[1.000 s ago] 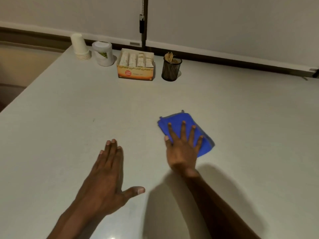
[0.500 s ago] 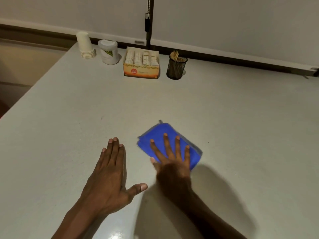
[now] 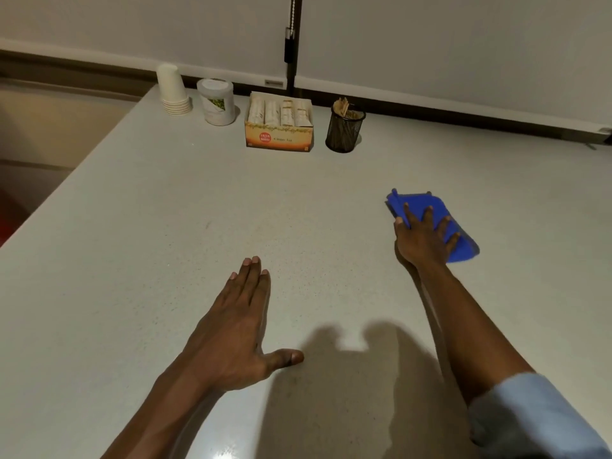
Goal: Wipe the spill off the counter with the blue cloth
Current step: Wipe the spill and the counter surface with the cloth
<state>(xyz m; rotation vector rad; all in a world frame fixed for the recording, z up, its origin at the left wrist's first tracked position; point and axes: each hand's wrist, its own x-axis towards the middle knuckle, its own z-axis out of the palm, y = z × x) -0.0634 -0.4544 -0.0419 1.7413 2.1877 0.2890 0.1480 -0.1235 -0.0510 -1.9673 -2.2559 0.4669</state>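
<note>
A folded blue cloth (image 3: 418,205) lies flat on the pale grey counter (image 3: 165,226), right of the middle. My right hand (image 3: 422,239) presses down on it with fingers spread, covering its near half. My left hand (image 3: 236,329) rests palm down on the bare counter nearer to me, fingers together and thumb out, holding nothing. No spill shows on the surface from here.
Along the back wall stand a stack of paper cups (image 3: 173,90), a white tub (image 3: 217,101), an open box of tea sachets (image 3: 280,122) and a black mesh cup of sticks (image 3: 344,129). The counter's left edge (image 3: 76,170) drops off to the floor.
My right hand has slid the blue cloth away and to the right across the counter. My left hand has stayed flat in the same spot.
</note>
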